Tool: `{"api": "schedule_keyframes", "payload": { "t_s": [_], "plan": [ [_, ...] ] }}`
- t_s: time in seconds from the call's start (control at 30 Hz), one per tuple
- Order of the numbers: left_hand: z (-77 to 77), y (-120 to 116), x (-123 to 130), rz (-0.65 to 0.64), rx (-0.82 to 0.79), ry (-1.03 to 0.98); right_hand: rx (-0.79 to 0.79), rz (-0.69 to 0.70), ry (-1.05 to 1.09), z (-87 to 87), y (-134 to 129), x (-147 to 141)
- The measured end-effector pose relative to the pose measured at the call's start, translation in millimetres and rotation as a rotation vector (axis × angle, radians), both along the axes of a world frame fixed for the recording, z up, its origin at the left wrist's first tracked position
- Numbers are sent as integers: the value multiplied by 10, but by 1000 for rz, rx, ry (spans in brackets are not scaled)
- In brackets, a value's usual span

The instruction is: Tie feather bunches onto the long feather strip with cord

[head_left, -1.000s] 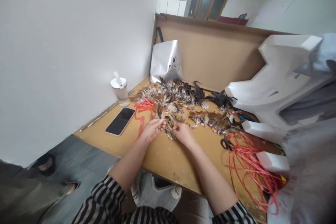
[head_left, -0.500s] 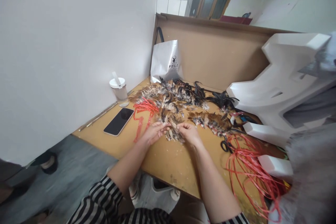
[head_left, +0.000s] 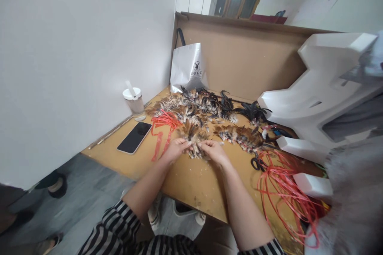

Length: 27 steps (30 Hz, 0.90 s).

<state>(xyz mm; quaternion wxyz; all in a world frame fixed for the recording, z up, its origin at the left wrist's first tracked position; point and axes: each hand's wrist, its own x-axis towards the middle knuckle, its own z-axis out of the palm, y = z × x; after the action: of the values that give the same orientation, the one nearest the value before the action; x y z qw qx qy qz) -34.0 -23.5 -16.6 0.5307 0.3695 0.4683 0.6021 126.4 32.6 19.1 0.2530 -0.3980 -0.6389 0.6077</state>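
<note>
A small bunch of brown and grey feathers (head_left: 193, 129) lies on the wooden table (head_left: 191, 183) in front of me. My left hand (head_left: 178, 148) pinches its left side, fingers closed on the feathers. From the right, my right hand (head_left: 214, 151) grips the same bunch between thumb and fingers, close to the left one. Behind them spreads a larger heap of brown and black feathers (head_left: 191, 107). To the right is a row of brown feathers (head_left: 241, 136). Red plastic strips (head_left: 164, 121) lie just left of the bunch.
A phone (head_left: 134, 137) and a lidded cup (head_left: 133, 103) stand at the left by the white panel. Black-handled scissors (head_left: 256, 163) and a tangle of red strands (head_left: 287, 187) lie right. A silver bag (head_left: 187, 67) leans at the back; white foam (head_left: 326, 83) stands at right.
My hands have shifted slightly on the bunch, and its feathers now fan upward above my fingertips. The left fingers have closed in more. The view has tilted a little.
</note>
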Motion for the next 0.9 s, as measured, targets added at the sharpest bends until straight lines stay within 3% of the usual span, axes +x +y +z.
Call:
{"api": "schedule_keyframes", "payload": {
  "t_s": [0.27,0.4,0.6,0.9],
  "plan": [
    [-60,10,-21,-16,65,143,-109,185,5,14,-45,16],
    [-50,2,-12,-10,40,84,-208,150,121,-3,-56,-3],
    [49,-45,8,37,-12,-156,-266,83,316,-25,-28,-45],
    [12,-51,37,-41,-59,-129,-244,-47,414,-80,-68,-144]
  ]
}}
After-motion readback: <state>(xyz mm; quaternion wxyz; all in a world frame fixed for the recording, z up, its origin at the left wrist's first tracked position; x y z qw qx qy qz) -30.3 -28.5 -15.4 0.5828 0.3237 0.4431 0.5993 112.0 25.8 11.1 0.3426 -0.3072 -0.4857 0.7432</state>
